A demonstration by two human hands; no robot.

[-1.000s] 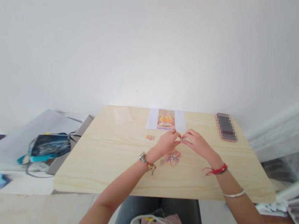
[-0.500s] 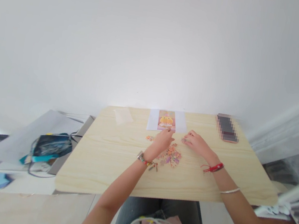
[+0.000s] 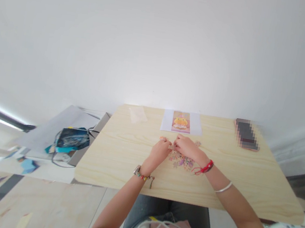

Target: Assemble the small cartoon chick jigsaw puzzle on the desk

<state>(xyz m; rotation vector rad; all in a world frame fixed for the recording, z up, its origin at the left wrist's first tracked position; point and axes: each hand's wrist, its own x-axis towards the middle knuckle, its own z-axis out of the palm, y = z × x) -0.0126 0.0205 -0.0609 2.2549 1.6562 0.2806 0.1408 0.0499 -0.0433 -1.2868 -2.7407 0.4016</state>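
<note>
Over the far left edge of a loose pile of small jigsaw puzzle pieces (image 3: 182, 161), my two hands meet at the fingertips. My left hand (image 3: 159, 151) is closed in a pinch, and so is my right hand (image 3: 187, 146). A tiny pale bit that looks like a puzzle piece shows between their fingertips; the fingers hide most of it. Just beyond my right hand lies a small cluster of pieces (image 3: 198, 143). Some orange pieces (image 3: 162, 138) show partly behind my left fingers. Beyond the hands, a white sheet (image 3: 167, 121) bears a printed pumpkin picture (image 3: 181, 122).
A phone (image 3: 247, 134) lies at the back right of the pale wooden table (image 3: 105, 153). A translucent packet (image 3: 137, 114) lies at the back left. Left of the table, a dark and teal bag (image 3: 74, 139) rests on a lower surface. The white wall rises behind.
My right hand has moved left, away from the small cluster, to meet my left hand. My left hand has drawn back slightly from the picture sheet. The whole view has shifted.
</note>
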